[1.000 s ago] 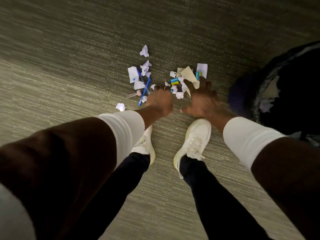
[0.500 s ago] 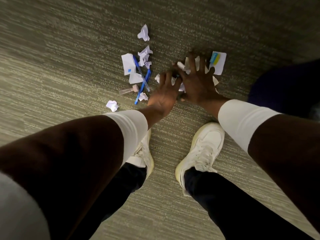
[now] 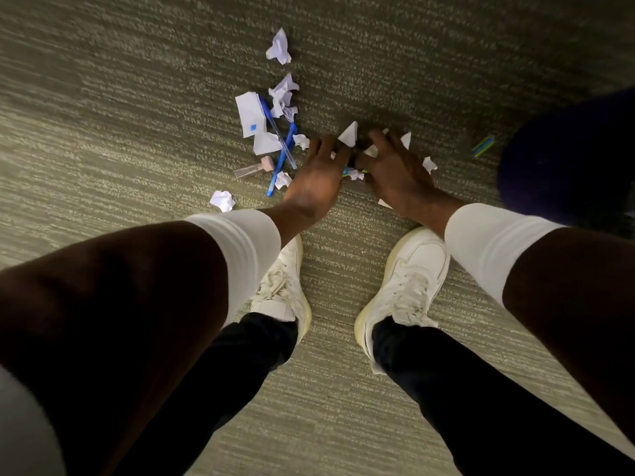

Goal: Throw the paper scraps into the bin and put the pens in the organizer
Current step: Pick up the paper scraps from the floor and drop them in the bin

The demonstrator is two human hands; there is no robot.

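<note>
Grey-green ribbed carpet (image 3: 103,139) underfoot. Strewn left of the hands: white paper scraps (image 3: 252,113) and blue pens (image 3: 281,156). Left hand (image 3: 318,178) and right hand (image 3: 395,170) pressed down side by side, each grip curled loosely around paper scraps bunched between them. Dark bin (image 3: 567,159) at far right.

The person wears brown sleeves (image 3: 113,304) with white cuffs (image 3: 247,249). The pants (image 3: 464,389) are black. The shoes (image 3: 409,280) are white with laces.
</note>
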